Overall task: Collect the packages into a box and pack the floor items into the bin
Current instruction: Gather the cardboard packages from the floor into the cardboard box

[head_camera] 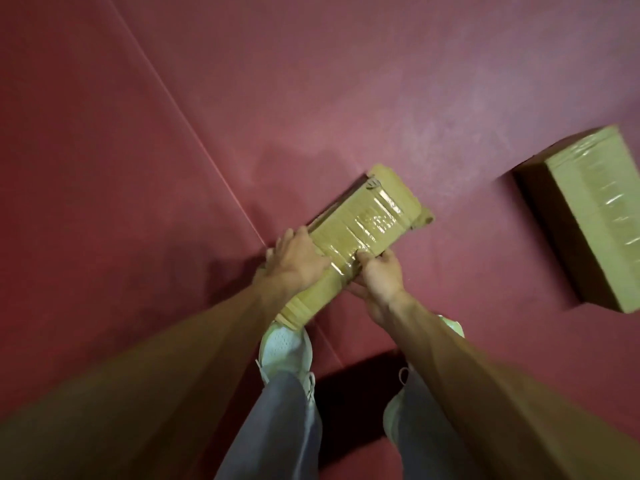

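Taped package gripped between left hand and right hand, above red floor

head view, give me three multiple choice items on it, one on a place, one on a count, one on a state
1. Where is the second package relative to the held package?
A. to its right on the floor
B. stacked on top of it
C. under the left shoe

2. How many packages are in view?
A. one
B. two
C. four

3. What is the state of the held package?
A. lying untouched on the floor
B. torn open and empty
C. gripped by both hands

Answers:
1. A, it sits apart on the red floor near the right edge.
2. B, only the held one and the one at the right show.
3. C, the left hand and right hand clasp its near end, and its tape looks intact.
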### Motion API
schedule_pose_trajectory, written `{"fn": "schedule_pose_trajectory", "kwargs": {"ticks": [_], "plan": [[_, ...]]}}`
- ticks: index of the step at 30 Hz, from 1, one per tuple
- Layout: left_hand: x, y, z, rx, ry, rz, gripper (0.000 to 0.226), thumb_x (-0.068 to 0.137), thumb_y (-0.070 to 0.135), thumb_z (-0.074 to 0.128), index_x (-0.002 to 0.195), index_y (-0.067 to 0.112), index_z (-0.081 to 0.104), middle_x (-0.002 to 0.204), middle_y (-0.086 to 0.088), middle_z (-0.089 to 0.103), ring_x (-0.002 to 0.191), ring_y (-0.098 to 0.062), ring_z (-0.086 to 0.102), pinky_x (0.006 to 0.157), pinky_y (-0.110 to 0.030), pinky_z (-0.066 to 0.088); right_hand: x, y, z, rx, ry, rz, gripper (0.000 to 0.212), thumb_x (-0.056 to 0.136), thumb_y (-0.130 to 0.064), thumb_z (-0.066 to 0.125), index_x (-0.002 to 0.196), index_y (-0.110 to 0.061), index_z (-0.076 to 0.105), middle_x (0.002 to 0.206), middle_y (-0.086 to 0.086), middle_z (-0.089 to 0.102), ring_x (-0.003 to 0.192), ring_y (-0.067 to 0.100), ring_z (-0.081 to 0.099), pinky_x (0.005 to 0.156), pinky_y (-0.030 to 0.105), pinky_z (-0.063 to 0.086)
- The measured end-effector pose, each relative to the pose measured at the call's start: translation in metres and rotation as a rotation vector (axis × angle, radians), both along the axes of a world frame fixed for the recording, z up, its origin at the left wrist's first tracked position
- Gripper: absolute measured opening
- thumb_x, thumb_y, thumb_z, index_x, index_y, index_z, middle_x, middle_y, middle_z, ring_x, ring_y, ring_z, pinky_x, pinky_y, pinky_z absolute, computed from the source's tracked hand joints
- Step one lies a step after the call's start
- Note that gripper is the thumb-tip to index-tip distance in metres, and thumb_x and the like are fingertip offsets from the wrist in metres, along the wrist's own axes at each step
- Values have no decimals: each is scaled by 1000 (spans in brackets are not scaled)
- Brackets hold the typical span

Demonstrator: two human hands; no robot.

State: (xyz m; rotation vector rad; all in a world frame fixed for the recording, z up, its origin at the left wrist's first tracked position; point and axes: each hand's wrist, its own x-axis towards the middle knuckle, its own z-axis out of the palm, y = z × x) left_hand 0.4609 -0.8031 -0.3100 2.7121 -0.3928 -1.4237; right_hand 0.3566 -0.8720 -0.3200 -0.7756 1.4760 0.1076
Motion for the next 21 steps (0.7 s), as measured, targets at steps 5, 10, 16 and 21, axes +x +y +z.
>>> {"fn": "schedule_pose_trajectory", "kwargs": {"ticks": [5,10,16,21], "plan": [[8,-27,78,-242,114,264,43,77,39,70,115,21,60,121,-4,54,115,-27,54,103,-43,41,23,-55,73,-146,-37,63,7,95,-17,55,95,-11,60,83,2,67,71,14,62,72,31,52],[28,-70,150,-310,203,311,50,70,48,73,114,37,53,128,5,34,121,-18,44,102,-34,40,21,-116,140,-107,-82,96,13,98,-22,52,97,-13,62,99,9,71,84,20,66,78,36,55],[18,-139,166,-339,319,477,92,62,43,83,129,37,20,121,-2,55,107,-19,57,91,-34,44,-3,-192,157,-23,-180,77,9,95,-19,54,94,-12,60,89,6,68,75,17,63,69,29,52],[-35,-205,130,-274,68,513,85,64,34,83,132,18,35,127,-2,53,114,-24,54,101,-44,44,-66,-268,122,-188,75,320,31,88,-18,62,118,-11,56,108,3,61,89,21,60,87,36,50]]}}
